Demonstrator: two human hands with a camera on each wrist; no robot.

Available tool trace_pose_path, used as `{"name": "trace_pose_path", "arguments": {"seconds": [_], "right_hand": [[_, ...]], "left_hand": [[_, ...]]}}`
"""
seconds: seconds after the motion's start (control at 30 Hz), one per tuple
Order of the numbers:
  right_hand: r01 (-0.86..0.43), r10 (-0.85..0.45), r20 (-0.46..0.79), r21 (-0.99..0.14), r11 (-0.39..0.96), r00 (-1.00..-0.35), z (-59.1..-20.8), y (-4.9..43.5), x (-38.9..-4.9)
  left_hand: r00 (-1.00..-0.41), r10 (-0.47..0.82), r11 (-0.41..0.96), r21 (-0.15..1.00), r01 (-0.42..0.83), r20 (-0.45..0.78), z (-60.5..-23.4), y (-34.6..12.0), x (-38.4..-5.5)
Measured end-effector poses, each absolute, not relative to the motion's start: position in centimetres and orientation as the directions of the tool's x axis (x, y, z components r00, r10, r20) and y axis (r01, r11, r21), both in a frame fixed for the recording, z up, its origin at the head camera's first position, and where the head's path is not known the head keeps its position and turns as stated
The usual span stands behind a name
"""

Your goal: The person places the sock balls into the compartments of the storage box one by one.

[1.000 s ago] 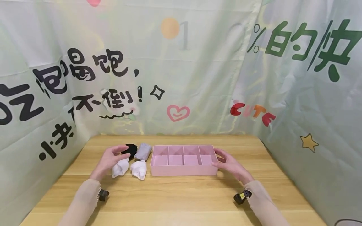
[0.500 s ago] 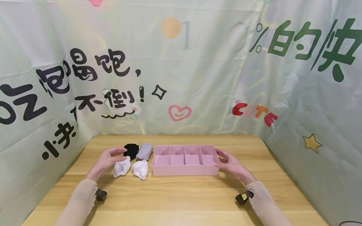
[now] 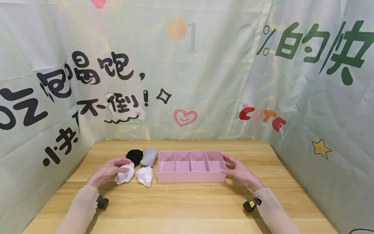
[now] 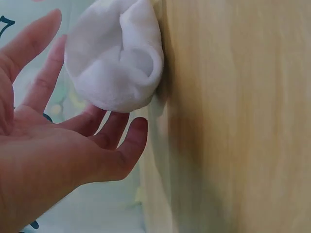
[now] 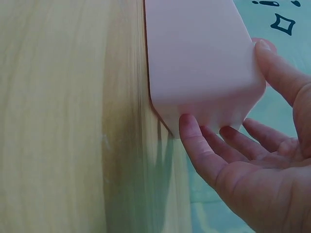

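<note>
- I see the left hand (image 3: 105, 171), fingers loosely spread and holding nothing, right at a white bundle (image 3: 125, 177) (can't tell if they touch).
- The right hand (image 3: 241, 173) spreads wide against the right end of the pink box (image 3: 191, 177).
- Left of it, a black bundle (image 3: 135, 156), gray bundle (image 3: 149, 157) and second pale bundle (image 3: 145, 176) share the counter (image 3: 181, 208).
</note>
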State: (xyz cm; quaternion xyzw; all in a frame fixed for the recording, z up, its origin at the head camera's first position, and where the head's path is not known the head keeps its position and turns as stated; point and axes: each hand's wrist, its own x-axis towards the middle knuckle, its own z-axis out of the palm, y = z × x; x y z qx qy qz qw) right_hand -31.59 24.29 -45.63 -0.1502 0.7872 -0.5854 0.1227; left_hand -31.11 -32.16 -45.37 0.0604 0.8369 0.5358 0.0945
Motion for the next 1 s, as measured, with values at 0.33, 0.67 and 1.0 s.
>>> {"name": "trace_pose_path", "arguments": {"seconds": [0.33,0.67,1.0], "right_hand": [[-0.076,-0.376,-0.024,-0.965,0.25,-0.926,-45.57,24.36,-31.56],[-0.091,-0.388,-0.012,-0.965,0.246,-0.922,-45.68,24.13,-31.61],[-0.091,-0.38,-0.021,-0.957,0.275,-0.925,-45.73,24.66,-31.21]], "left_hand": [[-0.957,0.25,0.428,0.903,-0.028,-0.149,-45.06,-32.08,-31.39],[-0.962,0.229,0.459,0.888,-0.03,-0.151,-45.0,-32.21,-31.33],[-0.971,0.209,0.509,0.861,0.004,-0.119,-45.49,-31.96,-31.24]]}}
